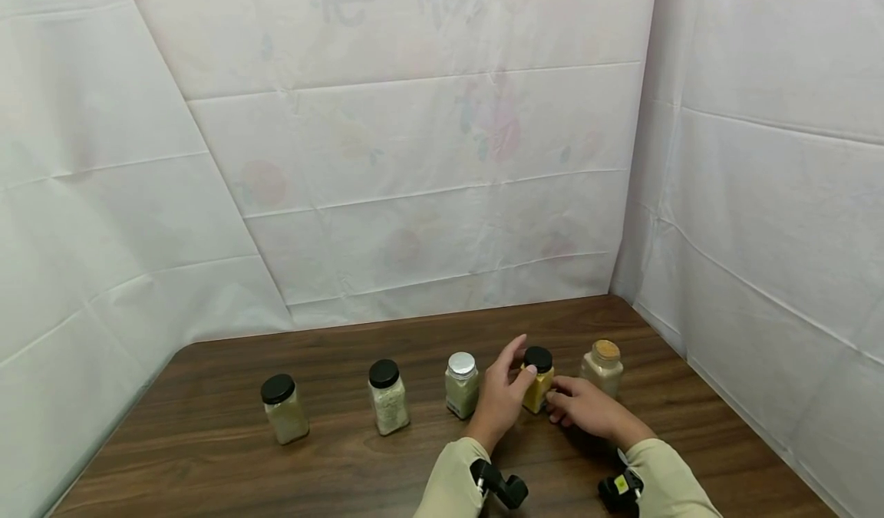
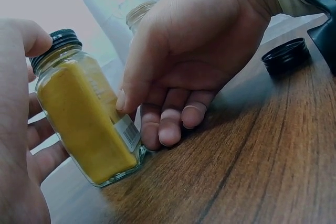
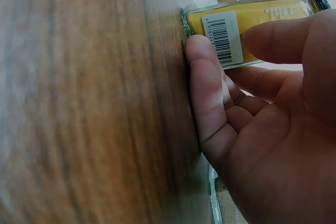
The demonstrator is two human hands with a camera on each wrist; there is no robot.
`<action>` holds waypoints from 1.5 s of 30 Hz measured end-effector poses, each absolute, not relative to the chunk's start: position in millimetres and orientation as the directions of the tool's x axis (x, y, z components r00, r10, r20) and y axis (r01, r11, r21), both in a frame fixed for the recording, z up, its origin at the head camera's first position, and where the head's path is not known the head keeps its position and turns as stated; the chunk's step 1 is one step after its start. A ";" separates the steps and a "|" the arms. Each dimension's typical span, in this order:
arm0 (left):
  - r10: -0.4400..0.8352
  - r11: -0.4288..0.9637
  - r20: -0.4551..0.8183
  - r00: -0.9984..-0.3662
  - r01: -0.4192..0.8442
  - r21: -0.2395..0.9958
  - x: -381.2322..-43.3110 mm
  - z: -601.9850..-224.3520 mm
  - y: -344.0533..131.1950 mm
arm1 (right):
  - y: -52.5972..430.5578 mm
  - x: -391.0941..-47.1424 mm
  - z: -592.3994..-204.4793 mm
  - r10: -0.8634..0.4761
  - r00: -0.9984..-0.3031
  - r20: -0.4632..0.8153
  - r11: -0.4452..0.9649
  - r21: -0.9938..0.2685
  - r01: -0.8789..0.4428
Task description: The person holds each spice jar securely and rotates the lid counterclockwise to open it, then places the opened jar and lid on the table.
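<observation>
A square glass jar of yellow powder point(image 1: 535, 394) with a black cap stands on the table between both hands. My left hand point(image 1: 503, 395) reaches around its left side, fingers extended behind it. In the left wrist view, the left thumb point(image 2: 38, 39) lies at the cap's edge. My right hand point(image 1: 587, 407) is at the jar's lower right, its fingers loosely curled by the table. The right thumb point(image 3: 273, 40) overlaps the jar's side near the barcode label point(image 3: 223, 38). Whether it presses the glass I cannot tell.
To the right is a jar with a tan top point(image 1: 602, 368); leftward stand a silver-topped jar point(image 1: 461, 386) and black-capped jars point(image 1: 390, 403) point(image 1: 285, 414). A loose black cap point(image 2: 286, 57) lies near my right wrist. White cloth point(image 1: 442, 196) surrounds the wooden table point(image 1: 331, 472).
</observation>
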State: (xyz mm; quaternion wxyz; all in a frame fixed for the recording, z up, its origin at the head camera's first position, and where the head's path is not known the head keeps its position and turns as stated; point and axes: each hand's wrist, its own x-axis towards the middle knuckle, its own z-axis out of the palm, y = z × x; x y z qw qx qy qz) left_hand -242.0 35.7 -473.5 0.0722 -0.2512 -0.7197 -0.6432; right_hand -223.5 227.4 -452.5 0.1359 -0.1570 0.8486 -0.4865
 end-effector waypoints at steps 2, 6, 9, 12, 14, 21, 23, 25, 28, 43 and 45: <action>0.269 0.053 0.426 -0.864 0.455 0.889 -240.8 -472.2 35.9 | 227.4 -223.6 -452.9 -0.398 -0.914 -0.081 0.479 -0.868 -0.132; 0.269 0.062 0.425 -0.864 0.456 0.888 -241.3 -470.9 36.9 | 227.5 -223.9 -453.1 -0.399 -0.913 -0.083 0.482 -0.866 -0.132; 0.259 0.071 0.440 -0.860 0.471 0.879 -245.9 -476.0 38.3 | 227.4 -224.1 -453.1 -0.400 -0.913 -0.077 0.483 -0.865 -0.139; 0.248 0.076 0.452 -0.857 0.483 0.873 -246.4 -477.2 38.6 | 227.3 -224.3 -453.2 -0.397 -0.915 -0.070 0.485 -0.862 -0.144; 0.247 0.064 0.454 -0.856 0.482 0.874 -246.4 -477.5 38.6 | 227.1 -224.0 -452.9 -0.395 -0.916 -0.070 0.487 -0.861 -0.144; 0.246 0.020 0.451 -0.858 0.470 0.883 -246.6 -476.8 38.6 | 227.0 -223.0 -451.8 -0.396 -0.915 -0.079 0.492 -0.859 -0.139; 0.243 0.019 0.447 -0.861 0.465 0.885 -247.0 -477.3 38.8 | 227.1 -223.0 -451.9 -0.396 -0.915 -0.081 0.495 -0.858 -0.138; 0.241 0.014 0.445 -0.862 0.462 0.887 -246.8 -477.6 38.8 | 227.1 -223.0 -452.2 -0.397 -0.914 -0.084 0.497 -0.857 -0.138; 0.239 0.005 0.445 -0.863 0.460 0.888 -246.9 -478.6 38.8 | 227.1 -222.9 -453.0 -0.400 -0.912 -0.085 0.501 -0.854 -0.141; 0.224 -0.019 0.439 -0.870 0.446 0.895 -247.1 -479.8 39.3 | 227.0 -224.2 -455.5 -0.385 -0.919 -0.080 0.501 -0.855 -0.135; 0.218 -0.021 0.438 -0.872 0.445 0.896 -247.4 -479.6 39.4 | 227.0 -224.6 -456.0 -0.380 -0.922 -0.079 0.502 -0.854 -0.134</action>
